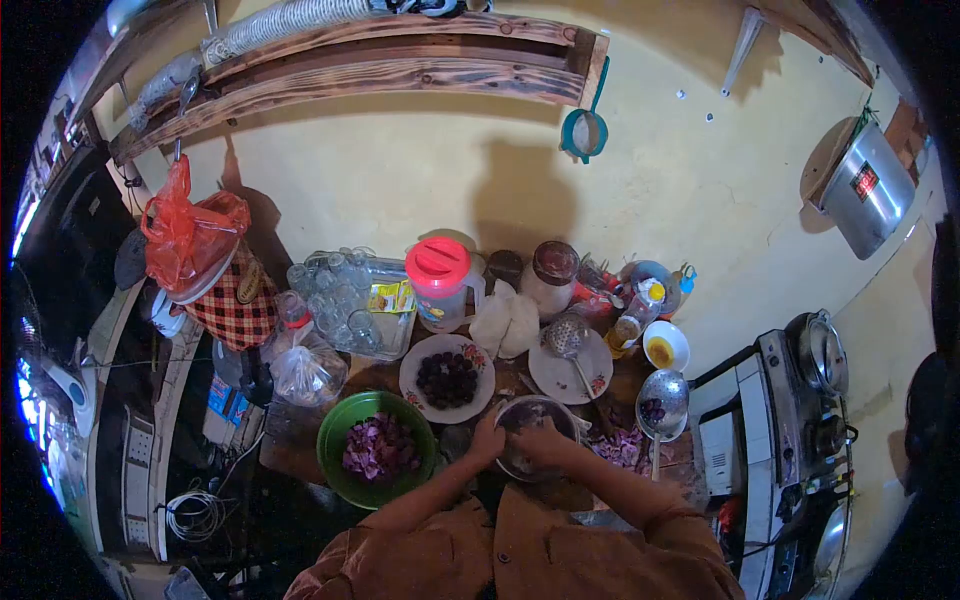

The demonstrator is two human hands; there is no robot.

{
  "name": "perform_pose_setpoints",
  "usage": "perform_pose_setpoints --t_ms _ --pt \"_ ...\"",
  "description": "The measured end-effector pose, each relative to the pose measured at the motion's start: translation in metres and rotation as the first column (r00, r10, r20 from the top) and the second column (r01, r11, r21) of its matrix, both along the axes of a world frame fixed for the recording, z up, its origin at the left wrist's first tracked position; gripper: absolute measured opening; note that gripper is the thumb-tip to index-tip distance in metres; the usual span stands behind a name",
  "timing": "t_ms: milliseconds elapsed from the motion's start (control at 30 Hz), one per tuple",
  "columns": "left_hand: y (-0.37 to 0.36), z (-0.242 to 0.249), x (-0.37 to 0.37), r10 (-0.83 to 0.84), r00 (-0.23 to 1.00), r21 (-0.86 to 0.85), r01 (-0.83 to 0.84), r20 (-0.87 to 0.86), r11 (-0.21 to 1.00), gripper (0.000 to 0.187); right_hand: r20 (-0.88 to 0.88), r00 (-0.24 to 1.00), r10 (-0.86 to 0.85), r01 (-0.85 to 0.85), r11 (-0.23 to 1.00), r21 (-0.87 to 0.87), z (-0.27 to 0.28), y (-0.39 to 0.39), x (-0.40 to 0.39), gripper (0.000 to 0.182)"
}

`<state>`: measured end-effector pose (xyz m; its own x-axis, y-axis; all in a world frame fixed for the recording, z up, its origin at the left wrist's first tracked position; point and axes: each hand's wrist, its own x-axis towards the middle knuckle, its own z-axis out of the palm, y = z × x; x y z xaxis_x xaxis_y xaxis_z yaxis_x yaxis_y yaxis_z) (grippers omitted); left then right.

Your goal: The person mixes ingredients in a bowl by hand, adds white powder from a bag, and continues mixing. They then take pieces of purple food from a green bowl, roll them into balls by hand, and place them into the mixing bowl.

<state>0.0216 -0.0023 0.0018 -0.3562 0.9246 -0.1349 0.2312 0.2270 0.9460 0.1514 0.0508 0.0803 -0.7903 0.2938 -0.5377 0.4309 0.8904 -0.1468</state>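
Note:
My left hand is at the left rim of a metal bowl, its fingers closed around the edge. Inside the bowl, my right hand points down, and its fingertips and whatever they touch are too small to make out. Left of the bowl is a green basin with purple chopped pieces. Behind it stands a white plate of dark round pieces. A slotted spoon rests on another plate. More purple pieces lie right of the bowl.
A ladle holding dark pieces lies at the right, near a small bowl of yellow liquid. Behind are a red-lidded jug, a jar and a tray of glasses. A stove stands far right.

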Motion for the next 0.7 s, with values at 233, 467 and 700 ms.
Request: perform_pose_setpoints --t_ms 233,467,700 --pt "0.003 -0.053 -0.007 -0.106 0.966 0.152 0.072 0.234 0.986 0.042 -0.512 0.718 -0.471 0.213 0.85 -0.481 0.016 0.01 0.049 0.065" --pt "0.001 -0.043 -0.005 -0.027 0.976 -0.075 0.044 0.214 0.996 0.042 -0.376 0.648 -0.663 0.565 0.749 -0.347 0.004 -0.022 0.023 0.066" --pt "-0.004 -0.039 -0.004 -0.003 1.0 0.005 0.003 0.004 1.0 0.038 -0.468 0.624 -0.625 0.676 0.733 -0.077 -0.03 -0.032 0.013 0.042"
